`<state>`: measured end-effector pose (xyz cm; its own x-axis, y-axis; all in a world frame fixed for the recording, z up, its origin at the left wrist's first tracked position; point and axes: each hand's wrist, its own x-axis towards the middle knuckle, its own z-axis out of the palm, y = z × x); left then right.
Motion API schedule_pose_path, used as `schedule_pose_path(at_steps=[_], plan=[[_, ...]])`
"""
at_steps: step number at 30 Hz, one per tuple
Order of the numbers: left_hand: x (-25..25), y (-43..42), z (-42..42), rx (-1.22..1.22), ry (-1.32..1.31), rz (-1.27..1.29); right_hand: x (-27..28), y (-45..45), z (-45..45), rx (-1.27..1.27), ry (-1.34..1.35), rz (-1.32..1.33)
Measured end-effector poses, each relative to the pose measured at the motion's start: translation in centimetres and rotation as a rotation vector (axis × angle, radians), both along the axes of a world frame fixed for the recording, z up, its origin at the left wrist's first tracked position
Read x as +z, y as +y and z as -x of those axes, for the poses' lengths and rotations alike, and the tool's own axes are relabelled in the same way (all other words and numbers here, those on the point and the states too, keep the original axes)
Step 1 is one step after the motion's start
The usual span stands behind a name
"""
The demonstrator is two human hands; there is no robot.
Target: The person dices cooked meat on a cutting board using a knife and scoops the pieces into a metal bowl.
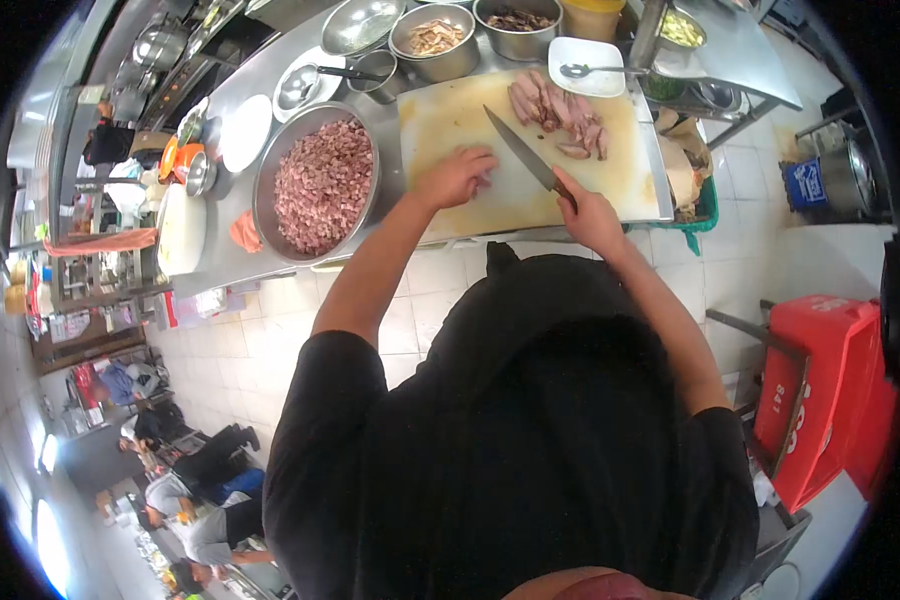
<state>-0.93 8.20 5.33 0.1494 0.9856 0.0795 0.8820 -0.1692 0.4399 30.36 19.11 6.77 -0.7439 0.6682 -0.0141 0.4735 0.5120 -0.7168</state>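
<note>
In my right hand [588, 215] is a kitchen knife [523, 150], gripped by its handle, the blade pointing up and left over the cutting board [435, 115]. My left hand [457, 177] rests on the board left of the blade, fingers curled together. Something pinkish shows at its fingertips, too small to make out. Sliced meat [560, 112] lies in a loose pile at the board's far right, beyond the knife tip. Left of the board stands a large steel bowl [262, 190] filled with diced pink meat [320, 185].
Steel bowls of sliced food [436, 38] line the back, beside a white square dish [587, 62] with a spoon. White plates [245, 132] and a ladle [298, 85] sit at the left. A green basket [708, 205] adjoins the board's right edge; red boxes [820, 390] stand behind right.
</note>
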Motion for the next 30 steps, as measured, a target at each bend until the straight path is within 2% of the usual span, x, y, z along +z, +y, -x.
schedule_pose_path(at_steps=[2, 5, 8, 11, 14, 17, 23, 26, 30], plan=[[0.2, 0.8, 0.2, -0.012, -0.027, 0.072, 1.2, -0.2, 0.2, -0.026, -0.068, 0.040], [-2.4, 1.1, 0.7, 0.025, -0.209, 0.057, -0.1, -0.1, 0.1, -0.033, -0.024, 0.023], [-1.0, 0.9, -0.4, 0.093, -0.313, 0.117, -1.0, -0.4, 0.0, -0.048, 0.050, -0.010], [-0.6, 0.2, -1.6, 0.181, -0.197, 0.095, -0.3, -0.7, 0.2, -0.057, -0.012, 0.017], [-0.5, -0.9, -3.0, 0.279, -0.234, 0.131, 0.2, -1.0, 0.4, -0.053, -0.015, 0.006], [0.2, -2.5, -4.3, 0.354, -0.251, 0.031, -0.7, -1.0, 0.4, -0.049, -0.036, -0.040], [-1.0, -4.2, -4.2, 0.305, -0.223, -0.138, 0.8, -1.7, 0.8, -0.048, -0.066, -0.038], [-1.4, -4.1, -5.1, 0.388, -0.309, -0.146, 0.5, -1.7, 0.8, -0.038, -0.085, -0.049], [-1.1, -3.6, -4.8, 0.506, -0.256, -0.171, 0.7, -1.9, 0.7, -0.045, -0.094, -0.040]])
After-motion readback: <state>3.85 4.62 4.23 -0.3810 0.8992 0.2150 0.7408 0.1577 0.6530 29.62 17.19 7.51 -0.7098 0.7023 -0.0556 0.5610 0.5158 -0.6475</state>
